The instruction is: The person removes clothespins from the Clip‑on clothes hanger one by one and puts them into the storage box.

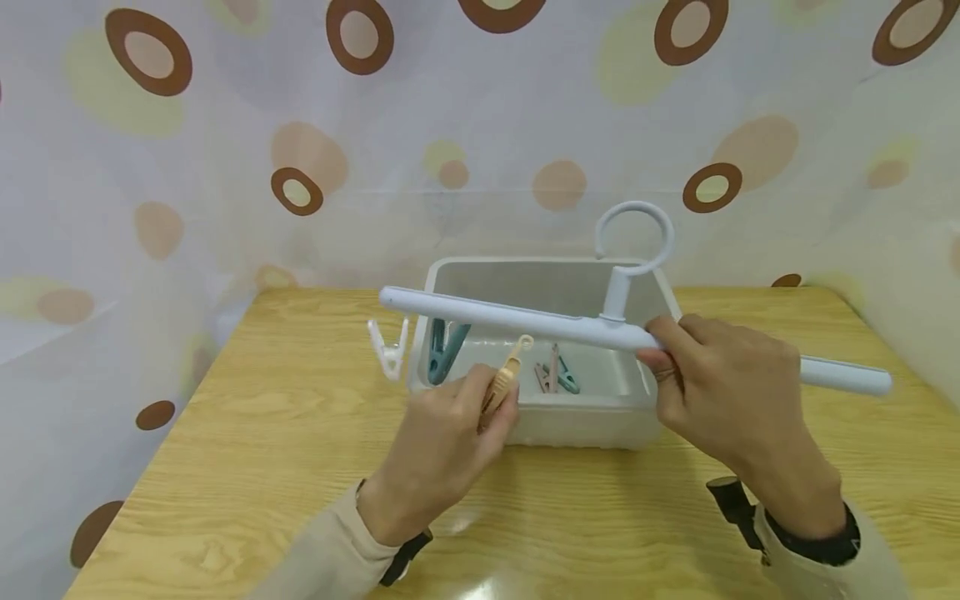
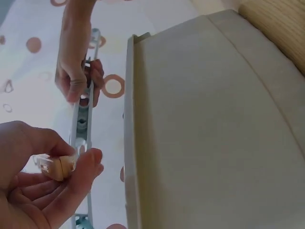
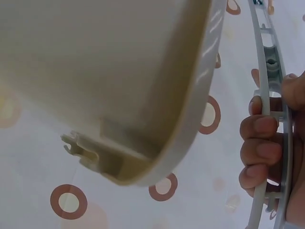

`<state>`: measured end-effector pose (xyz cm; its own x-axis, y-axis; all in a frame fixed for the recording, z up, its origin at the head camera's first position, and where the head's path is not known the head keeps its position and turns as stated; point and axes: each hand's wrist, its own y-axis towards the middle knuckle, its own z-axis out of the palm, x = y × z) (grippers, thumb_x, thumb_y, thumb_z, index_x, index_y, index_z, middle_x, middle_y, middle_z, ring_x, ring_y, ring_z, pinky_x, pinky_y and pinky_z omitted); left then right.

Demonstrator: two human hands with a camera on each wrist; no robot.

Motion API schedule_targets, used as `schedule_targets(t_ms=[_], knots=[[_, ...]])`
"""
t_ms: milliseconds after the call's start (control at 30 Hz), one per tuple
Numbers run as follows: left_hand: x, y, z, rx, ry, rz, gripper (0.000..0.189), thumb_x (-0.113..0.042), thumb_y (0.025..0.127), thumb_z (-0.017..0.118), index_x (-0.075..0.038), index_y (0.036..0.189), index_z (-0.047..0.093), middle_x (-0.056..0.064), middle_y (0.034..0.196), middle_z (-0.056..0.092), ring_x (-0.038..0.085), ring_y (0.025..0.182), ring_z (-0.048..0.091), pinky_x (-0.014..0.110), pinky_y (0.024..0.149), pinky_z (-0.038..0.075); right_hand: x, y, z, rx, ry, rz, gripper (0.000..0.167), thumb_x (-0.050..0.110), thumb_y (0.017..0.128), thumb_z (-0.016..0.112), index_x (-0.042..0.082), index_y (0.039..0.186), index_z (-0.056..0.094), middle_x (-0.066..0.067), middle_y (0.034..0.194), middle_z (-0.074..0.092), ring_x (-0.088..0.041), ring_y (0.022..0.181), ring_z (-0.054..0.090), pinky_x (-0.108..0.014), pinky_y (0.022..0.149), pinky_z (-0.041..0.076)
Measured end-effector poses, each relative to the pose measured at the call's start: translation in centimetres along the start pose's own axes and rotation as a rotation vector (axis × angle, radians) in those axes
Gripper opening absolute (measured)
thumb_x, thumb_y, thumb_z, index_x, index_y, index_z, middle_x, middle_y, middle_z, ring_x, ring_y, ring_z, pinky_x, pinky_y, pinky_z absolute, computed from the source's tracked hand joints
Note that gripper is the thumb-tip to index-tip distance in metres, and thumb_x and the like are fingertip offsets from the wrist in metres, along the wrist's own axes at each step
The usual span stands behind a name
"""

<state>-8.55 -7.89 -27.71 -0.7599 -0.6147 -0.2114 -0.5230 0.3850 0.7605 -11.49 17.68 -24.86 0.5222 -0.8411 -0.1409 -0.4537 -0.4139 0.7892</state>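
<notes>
My right hand (image 1: 731, 387) grips a pale blue plastic clothes hanger (image 1: 510, 318) by its straight bar, right of the round hook. The bar slants over the bin, its right end lower. Seen from the right wrist, the hanger's underside is hollow, with cross ribs, and the fingers (image 3: 261, 150) curl round it. My left hand (image 1: 450, 442) pinches a beige clothes peg (image 1: 504, 379) between thumb and fingers, its small ring end pointing up toward the bar. Under the bar's left part are a white peg (image 1: 390, 354) and a teal peg (image 1: 444, 354), both V-shaped.
A white plastic bin (image 1: 577, 425) stands on the wooden table (image 1: 300, 433) behind my hands. In it lie several pegs, including a pink peg (image 1: 553, 371) and a green peg (image 1: 568, 380). A patterned curtain (image 1: 487, 108) hangs behind the table and along its sides.
</notes>
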Motion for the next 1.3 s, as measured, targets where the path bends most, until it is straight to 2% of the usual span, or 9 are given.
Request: schedule_targets(t_ms=[133, 300, 400, 500, 733, 900, 1100, 1300], knots=[[-0.2, 0.0, 0.4, 0.043, 0.058, 0.022, 0.012, -0.002, 0.082, 0.072, 0.001, 0.085, 0.061, 0.005, 0.068, 0.062, 0.008, 0.053, 0.054, 0.018, 0.048, 0.046, 0.0, 0.2, 0.5, 0.000, 0.027, -0.053, 0.053, 0.042, 0.104, 0.028, 0.007, 0.079, 0.058, 0.000, 0.054, 0.041, -0.016, 0.040, 0.033, -0.029, 0.035, 0.023], [-0.3, 0.2, 0.8, 0.087, 0.122, 0.033, 0.016, -0.004, 0.083, 0.073, 0.003, 0.095, 0.065, 0.009, 0.080, 0.066, 0.017, 0.067, 0.064, 0.026, 0.059, 0.053, -0.3, 0.4, 0.8, -0.024, 0.026, -0.079, 0.053, 0.041, 0.104, 0.028, 0.005, 0.079, 0.058, -0.002, 0.055, 0.042, -0.019, 0.042, 0.036, -0.032, 0.036, 0.025], [-0.3, 0.5, 1.2, 0.102, 0.142, 0.038, 0.017, -0.005, 0.084, 0.072, 0.003, 0.098, 0.065, 0.010, 0.084, 0.067, 0.019, 0.073, 0.064, 0.027, 0.064, 0.054, -0.5, 0.6, 1.0, -0.028, 0.020, -0.089, 0.052, 0.040, 0.104, 0.029, 0.003, 0.082, 0.058, -0.005, 0.058, 0.045, -0.026, 0.046, 0.044, -0.038, 0.040, 0.033], [-0.3, 0.9, 1.5, 0.113, 0.140, 0.025, 0.016, -0.004, 0.085, 0.071, 0.003, 0.098, 0.065, 0.011, 0.086, 0.067, 0.019, 0.075, 0.064, 0.028, 0.065, 0.054, -0.6, 0.8, 1.0, -0.024, 0.016, -0.096, 0.051, 0.037, 0.105, 0.029, 0.000, 0.084, 0.058, -0.010, 0.064, 0.051, -0.033, 0.056, 0.052, -0.045, 0.050, 0.041], [-0.6, 1.8, 2.1, 0.187, 0.163, -0.024, 0.018, -0.003, 0.088, 0.068, 0.003, 0.103, 0.063, 0.010, 0.092, 0.066, 0.021, 0.078, 0.063, 0.028, 0.066, 0.054, -0.9, 0.9, 0.8, 0.036, -0.004, -0.060, 0.052, 0.034, 0.105, 0.029, -0.005, 0.089, 0.059, -0.018, 0.076, 0.061, -0.039, 0.076, 0.061, -0.052, 0.069, 0.046], [-0.6, 2.2, 2.7, 0.220, 0.180, -0.055, 0.018, -0.003, 0.089, 0.065, 0.003, 0.106, 0.062, 0.010, 0.093, 0.067, 0.020, 0.077, 0.063, 0.029, 0.065, 0.053, -1.1, 0.9, 1.0, 0.044, -0.006, -0.041, 0.052, 0.034, 0.105, 0.028, -0.006, 0.090, 0.059, -0.018, 0.077, 0.061, -0.038, 0.076, 0.061, -0.051, 0.068, 0.047], [-0.6, 2.7, 3.2, 0.217, 0.205, -0.061, 0.006, -0.004, 0.091, 0.063, -0.001, 0.095, 0.061, 0.005, 0.080, 0.061, 0.016, 0.067, 0.057, 0.027, 0.056, 0.050, -1.6, 0.9, 1.2, 0.039, -0.013, -0.029, 0.048, 0.031, 0.103, 0.030, -0.006, 0.091, 0.060, -0.019, 0.077, 0.063, -0.040, 0.074, 0.061, -0.051, 0.066, 0.045], [-0.4, 3.1, 3.5, 0.246, 0.227, -0.071, 0.008, -0.004, 0.089, 0.065, 0.001, 0.096, 0.062, 0.007, 0.083, 0.065, 0.017, 0.069, 0.060, 0.026, 0.058, 0.051, -2.1, 0.9, 1.2, 0.041, -0.012, -0.014, 0.036, 0.023, 0.098, 0.039, -0.005, 0.092, 0.061, -0.018, 0.077, 0.063, -0.039, 0.073, 0.061, -0.050, 0.064, 0.043]])
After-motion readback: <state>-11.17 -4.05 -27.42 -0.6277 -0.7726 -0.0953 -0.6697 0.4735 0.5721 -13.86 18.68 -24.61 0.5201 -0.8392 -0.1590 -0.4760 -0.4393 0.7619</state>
